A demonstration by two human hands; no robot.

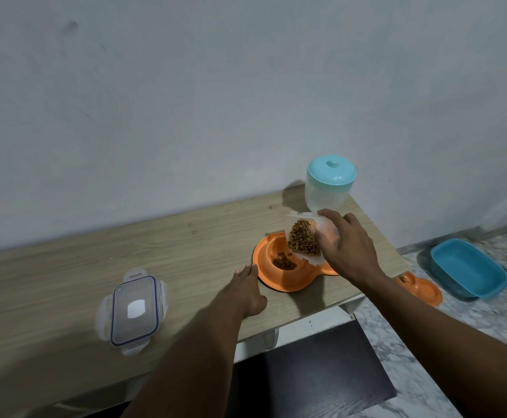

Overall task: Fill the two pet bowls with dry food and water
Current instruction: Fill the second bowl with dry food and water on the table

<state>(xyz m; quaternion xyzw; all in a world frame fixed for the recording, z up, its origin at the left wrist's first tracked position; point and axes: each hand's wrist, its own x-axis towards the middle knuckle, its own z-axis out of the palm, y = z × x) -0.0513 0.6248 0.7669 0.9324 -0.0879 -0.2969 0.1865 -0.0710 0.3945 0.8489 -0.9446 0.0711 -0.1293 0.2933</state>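
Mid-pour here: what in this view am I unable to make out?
Head view:
- Right compartment of the orange bowl: hidden behind the right hand and food container.
- The teal-lidded jar: cloudy wall hides the contents.
- The floor bowl: partly behind the right forearm, contents too small.

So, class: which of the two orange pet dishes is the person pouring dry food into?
The orange dish on the table, beneath the tilted container; the other dish sits on the floor.

Wooden table (65, 267) with orange double bowl (276, 280), clear lid (134, 310), teal-lidded canister (329, 185)
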